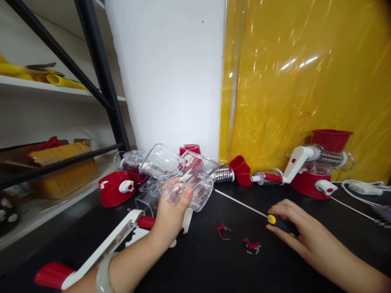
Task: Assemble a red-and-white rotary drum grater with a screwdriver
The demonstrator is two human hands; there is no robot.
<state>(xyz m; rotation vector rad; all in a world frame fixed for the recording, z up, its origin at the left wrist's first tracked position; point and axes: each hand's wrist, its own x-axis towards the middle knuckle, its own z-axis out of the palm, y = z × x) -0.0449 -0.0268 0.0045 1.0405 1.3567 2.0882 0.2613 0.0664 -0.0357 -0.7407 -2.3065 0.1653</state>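
My left hand (177, 199) is closed around a clear plastic grater housing (195, 179), raised above the black table. A long screwdriver (284, 224) with a yellow and dark handle sits in my right hand (301, 232), fingers wrapped about the grip. Its thin shaft points left, and the tip meets the right side of the clear housing; whether it is in a screw I cannot tell. Below, between my hands, lie two small red plastic clips (220, 231) with several loose screws (257, 248). A white crank arm (104, 244) with a red handle rests by my left forearm.
An assembled red rotary grater (314, 171) stands at the right, near white cables (360, 207). Along the back are a metal grater drum (224, 175), red hopper pieces (241, 171) and a red base (116, 189). A black-framed shelf (104, 81) rises on the left.
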